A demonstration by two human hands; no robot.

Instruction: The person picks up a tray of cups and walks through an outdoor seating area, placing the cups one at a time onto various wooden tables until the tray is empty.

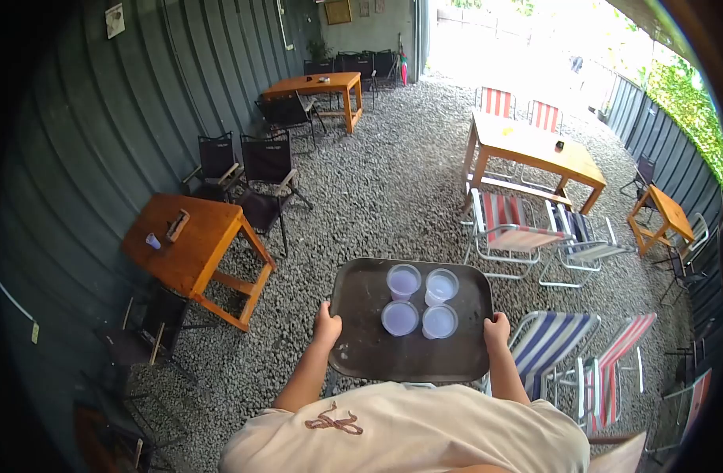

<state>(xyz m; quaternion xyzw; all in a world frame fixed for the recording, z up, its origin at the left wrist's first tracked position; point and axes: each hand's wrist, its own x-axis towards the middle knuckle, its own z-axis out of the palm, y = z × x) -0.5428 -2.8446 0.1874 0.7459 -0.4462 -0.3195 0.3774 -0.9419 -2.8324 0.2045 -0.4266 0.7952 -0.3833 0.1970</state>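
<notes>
A dark brown serving tray [361, 347] is held level in front of my body. My left hand [327, 325] is closed round its left edge, and my right hand [497, 329] grips the right edge. Several clear plastic cups stand upright on the tray in two rows, grouped right of its middle. Pale lilac liquid fills the back left cup [404, 282], the back right cup [441, 287], the front left cup [399, 318] and the front right cup [439, 322]. The undersides of both hands are hidden.
Gravel [361, 189] covers the floor. On the left, a wooden table [212, 264] bears a small cup [153, 241]; black folding chairs [268, 162] stand near it. Another wooden table [527, 150] is ahead right, with striped chairs [515, 221] around. A blue-striped chair [549, 347] is close beside my right arm.
</notes>
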